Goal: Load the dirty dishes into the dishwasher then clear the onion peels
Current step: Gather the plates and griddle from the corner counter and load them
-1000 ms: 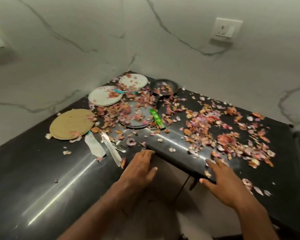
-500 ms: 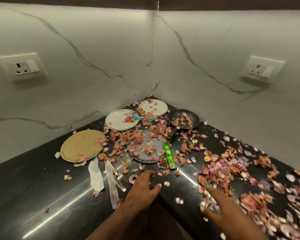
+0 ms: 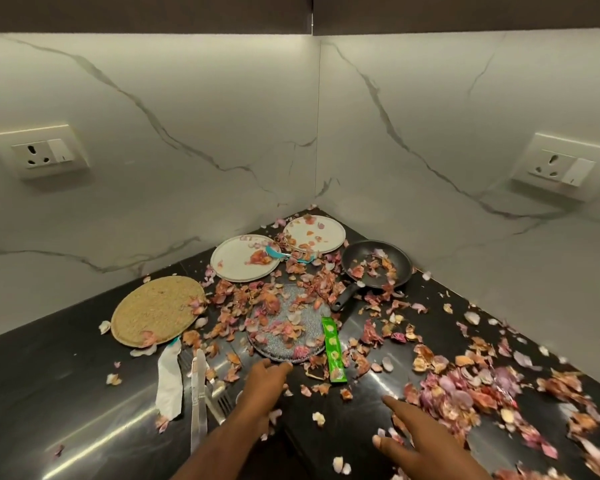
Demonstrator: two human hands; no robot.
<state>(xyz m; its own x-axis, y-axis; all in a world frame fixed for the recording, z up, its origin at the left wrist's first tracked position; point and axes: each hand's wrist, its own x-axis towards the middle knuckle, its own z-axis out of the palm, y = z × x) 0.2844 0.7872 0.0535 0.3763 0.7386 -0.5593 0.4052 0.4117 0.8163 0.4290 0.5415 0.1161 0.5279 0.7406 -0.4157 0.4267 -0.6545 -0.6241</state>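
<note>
Fingers (image 3: 274, 367) of both hands outstretched, left hand (image 3: 260, 393) seemingly touching grey plate (image 3: 288, 327) rim, bare counter (image 3: 49, 393) leftward.

Corner of a black polished counter (image 3: 49, 393) met two white veined marble walls (image 3: 187, 133). A socket (image 3: 39, 155) sat at 9 o'clock, another socket (image 3: 561, 168) at 3 o'clock; a dark cabinet underside (image 3: 136, 12) ran along 12 o'clock.

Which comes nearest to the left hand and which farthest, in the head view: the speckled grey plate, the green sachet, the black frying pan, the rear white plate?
From the left hand, nearest first:
1. Speckled grey plate, just beyond the fingertips; contact unclear.
2. Green sachet, to the right of the hand.
3. Black frying pan, farther back on the right.
4. Rear white plate, deepest in the corner.
</note>
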